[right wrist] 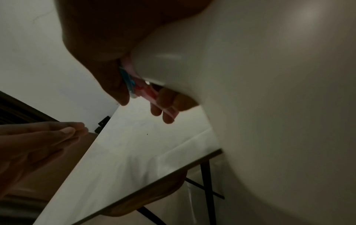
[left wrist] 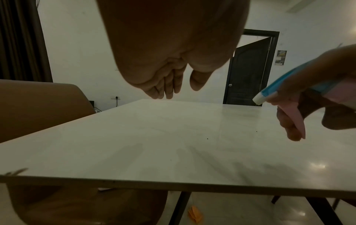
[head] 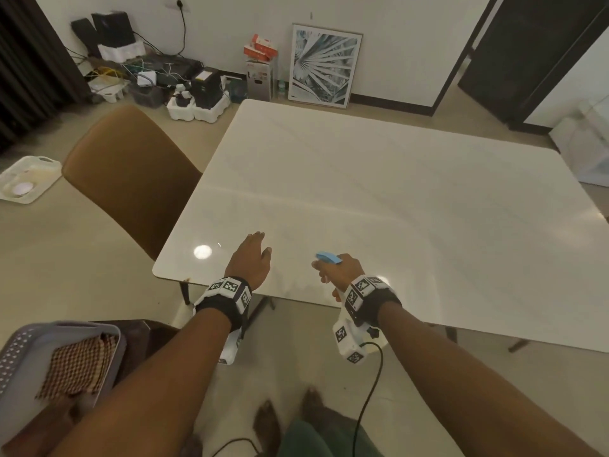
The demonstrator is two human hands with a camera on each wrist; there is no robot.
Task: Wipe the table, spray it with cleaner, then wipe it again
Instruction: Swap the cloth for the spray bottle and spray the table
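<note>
Nearest the head camera: both forearms, a checked cloth lying in a grey basket at lower left, well apart from the table.

Right hand is wrapped round the spray bottle, blue nozzle pointing out over the near part of the tabletop, fingers on the pink trigger. White bottle body fills most of the right wrist view. Can't tell if the trigger is squeezed; no mist visible.

Left hand is empty, fingers straight and together, hovering above the near left corner of the table, not clearly touching it.

Status, my read: we're in the spray step. Cloth parked in the basket suggests the first wipe is done, but the frames can't confirm it; a few dark specks show on the surface in the left wrist view. Left to do: spray coverage across the top, then fetch the cloth and wipe again.
</note>
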